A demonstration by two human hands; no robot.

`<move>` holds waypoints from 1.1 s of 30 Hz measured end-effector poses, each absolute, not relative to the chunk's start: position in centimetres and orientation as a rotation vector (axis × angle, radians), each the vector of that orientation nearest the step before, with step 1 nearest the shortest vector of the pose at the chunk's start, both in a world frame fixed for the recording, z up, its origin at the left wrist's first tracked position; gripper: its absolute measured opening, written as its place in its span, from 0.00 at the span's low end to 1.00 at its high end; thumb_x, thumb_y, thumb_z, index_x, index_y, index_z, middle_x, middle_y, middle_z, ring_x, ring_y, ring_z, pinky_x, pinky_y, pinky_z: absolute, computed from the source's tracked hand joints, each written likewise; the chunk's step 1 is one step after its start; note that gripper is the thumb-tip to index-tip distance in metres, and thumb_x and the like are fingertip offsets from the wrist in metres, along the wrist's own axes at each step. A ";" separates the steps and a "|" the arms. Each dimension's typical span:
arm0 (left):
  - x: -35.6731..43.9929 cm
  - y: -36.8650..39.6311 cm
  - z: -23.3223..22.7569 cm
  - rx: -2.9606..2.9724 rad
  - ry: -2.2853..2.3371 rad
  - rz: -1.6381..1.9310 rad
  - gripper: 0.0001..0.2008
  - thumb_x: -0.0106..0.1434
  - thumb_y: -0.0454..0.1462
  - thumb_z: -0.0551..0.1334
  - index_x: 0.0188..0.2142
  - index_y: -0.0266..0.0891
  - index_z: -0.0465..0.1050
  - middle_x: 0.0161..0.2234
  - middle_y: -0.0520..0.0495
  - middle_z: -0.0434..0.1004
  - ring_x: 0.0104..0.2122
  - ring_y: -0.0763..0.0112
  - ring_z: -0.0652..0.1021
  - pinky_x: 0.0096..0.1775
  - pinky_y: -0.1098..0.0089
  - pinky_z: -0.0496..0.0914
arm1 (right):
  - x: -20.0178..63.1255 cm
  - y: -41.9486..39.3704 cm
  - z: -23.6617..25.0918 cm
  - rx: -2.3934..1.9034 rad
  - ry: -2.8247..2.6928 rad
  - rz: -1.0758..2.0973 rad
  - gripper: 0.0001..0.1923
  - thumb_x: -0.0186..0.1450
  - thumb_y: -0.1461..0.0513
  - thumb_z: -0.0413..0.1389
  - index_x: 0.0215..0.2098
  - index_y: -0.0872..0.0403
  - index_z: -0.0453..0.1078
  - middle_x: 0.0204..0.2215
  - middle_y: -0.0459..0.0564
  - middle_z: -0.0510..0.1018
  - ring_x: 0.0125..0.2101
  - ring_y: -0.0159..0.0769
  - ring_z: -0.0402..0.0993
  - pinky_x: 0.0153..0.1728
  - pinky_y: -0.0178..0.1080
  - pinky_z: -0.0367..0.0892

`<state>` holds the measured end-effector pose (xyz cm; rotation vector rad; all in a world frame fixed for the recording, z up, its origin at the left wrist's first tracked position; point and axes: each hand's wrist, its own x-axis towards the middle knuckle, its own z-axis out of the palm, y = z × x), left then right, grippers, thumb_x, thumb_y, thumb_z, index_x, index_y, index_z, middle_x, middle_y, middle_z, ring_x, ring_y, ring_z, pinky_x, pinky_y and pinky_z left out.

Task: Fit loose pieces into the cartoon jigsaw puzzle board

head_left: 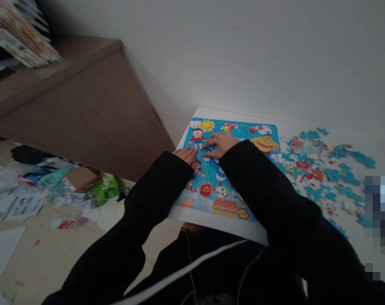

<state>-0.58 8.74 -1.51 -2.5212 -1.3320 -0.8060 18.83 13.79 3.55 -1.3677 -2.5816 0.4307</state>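
Left hand: I see my left hand (186, 154) lying flat, fingers together, pressed on the jigsaw puzzle (225, 169) near its left edge.
Right hand: my right hand (220, 144) rests on the picture, fingers spread and curled, fingertips down; whether it pinches a piece I cannot tell.
Puzzle: on the white table (217, 224), close to the wall.
Loose pieces (319, 169): scattered on the table right of the puzzle.
Floor: papers (36, 190) beside a wooden cabinet (84, 110).

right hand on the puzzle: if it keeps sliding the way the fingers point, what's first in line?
The right hand lies flat on the assembled puzzle, fingers pointing left. First in line looks like the left hand, whose fingertips sit just beside it; depth is unclear, so it might pass slightly above them.
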 end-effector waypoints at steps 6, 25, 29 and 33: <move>-0.5 8.9 -1.2 -2.554 -1.344 -0.818 0.16 0.63 0.37 0.51 0.45 0.33 0.71 0.46 0.40 0.74 0.49 0.63 0.73 0.49 0.62 0.68 | 18.8 13.6 3.5 -1.396 -2.605 0.398 0.15 0.58 0.52 0.58 0.40 0.47 0.75 0.42 0.49 0.74 0.42 0.38 0.70 0.40 0.37 0.63; -2.5 9.9 0.7 -2.399 -1.554 -0.721 0.18 0.58 0.42 0.55 0.42 0.35 0.74 0.41 0.41 0.76 0.42 0.60 0.75 0.47 0.62 0.69 | 24.4 7.7 16.0 -1.491 -2.740 0.041 0.18 0.65 0.55 0.49 0.52 0.44 0.67 0.48 0.45 0.73 0.49 0.45 0.68 0.47 0.45 0.65; -2.6 10.6 0.4 -2.536 -1.420 -0.689 0.21 0.60 0.46 0.53 0.49 0.42 0.69 0.50 0.45 0.71 0.49 0.60 0.72 0.52 0.61 0.66 | 31.7 2.2 19.3 -1.501 -2.555 -0.176 0.21 0.66 0.48 0.43 0.51 0.44 0.68 0.47 0.41 0.74 0.46 0.38 0.70 0.42 0.42 0.65; -1.9 11.1 -0.1 -2.728 -1.298 -0.517 0.25 0.63 0.50 0.48 0.57 0.46 0.59 0.60 0.49 0.56 0.59 0.56 0.59 0.56 0.52 0.59 | 37.7 -3.0 18.5 -1.592 -2.371 -0.337 0.20 0.66 0.48 0.43 0.47 0.43 0.71 0.43 0.43 0.77 0.41 0.34 0.74 0.36 0.39 0.67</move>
